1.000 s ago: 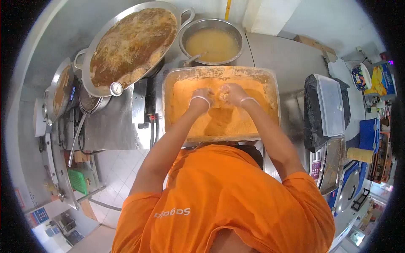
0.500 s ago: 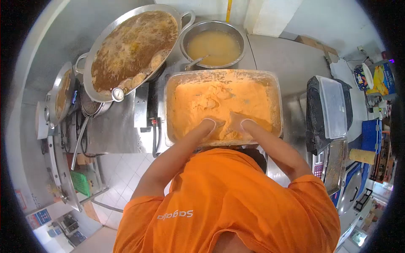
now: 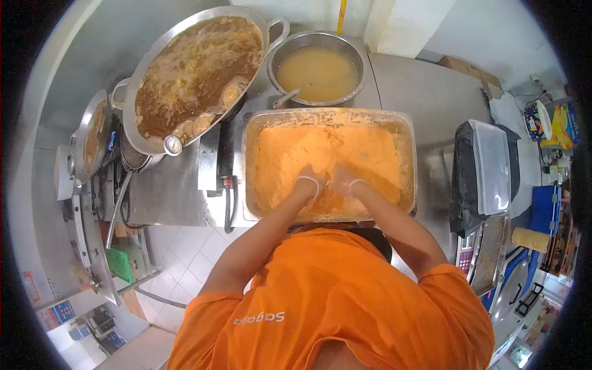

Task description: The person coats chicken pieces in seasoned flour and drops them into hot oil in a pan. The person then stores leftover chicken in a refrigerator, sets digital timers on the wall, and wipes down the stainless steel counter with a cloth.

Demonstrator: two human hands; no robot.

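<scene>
A rectangular metal tray (image 3: pixel 408 154) holds a bed of orange breading flour (image 3: pixel 370 145). Both hands are inside it, wearing clear plastic gloves with white cuffs. My left hand (image 3: pixel 310 177) reaches into the flour near the middle. Close beside it, my right hand (image 3: pixel 343 179) presses in at the same depth. A mound of flour (image 3: pixel 317 148) rises just beyond the fingertips; whether pieces of food lie under it is hidden. Flour coats and partly buries the fingers of both hands, so their closure does not show.
Behind the tray stands a metal bowl (image 3: pixel 320 71) of cloudy yellowish liquid with a utensil handle (image 3: pixel 290 95) over its rim. At left, a large wok (image 3: pixel 200 77) of bubbling brown oil holds frying pieces and a dial thermometer (image 3: pixel 172 145). A clear plastic lid (image 3: pixel 491 166) is at right.
Both hands have moved closer together toward the tray's middle. Lumps that showed on the flour are now covered by a smoother mound. The view has shifted slightly.
</scene>
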